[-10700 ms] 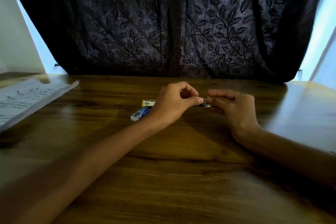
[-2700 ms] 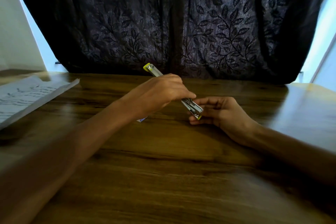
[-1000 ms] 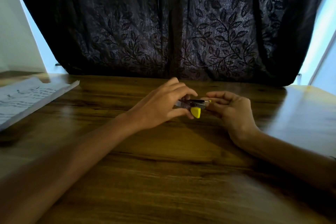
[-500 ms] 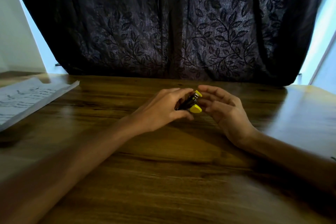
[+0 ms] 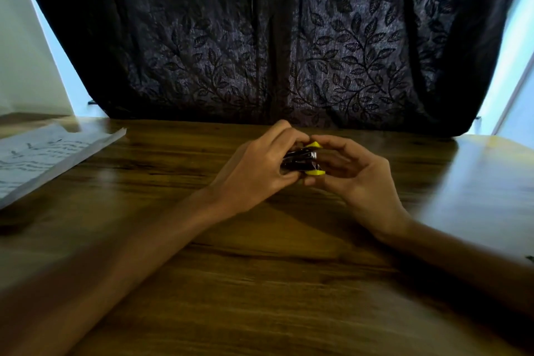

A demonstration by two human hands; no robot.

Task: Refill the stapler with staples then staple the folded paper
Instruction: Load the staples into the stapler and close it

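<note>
While both forearms stretch across the near part of the wooden table (image 5: 260, 283), the left hand (image 5: 254, 170) curls its fingers around the black and yellow stapler (image 5: 303, 160), held just above the tabletop at mid-table. Right beside it, the right hand (image 5: 355, 179) pinches the stapler's yellow end between thumb and bent fingers. Farther off at the left edge lies the folded paper (image 5: 43, 156), well apart from the hands. Behind the table's far edge hangs a dark leaf-patterned curtain (image 5: 260, 37)

Two hands — left (image 5: 254, 170), right (image 5: 358, 179) — one stapler (image 5: 303, 160), one paper (image 5: 43, 153), one table (image 5: 260, 283), one curtain (image 5: 260, 37)
</note>
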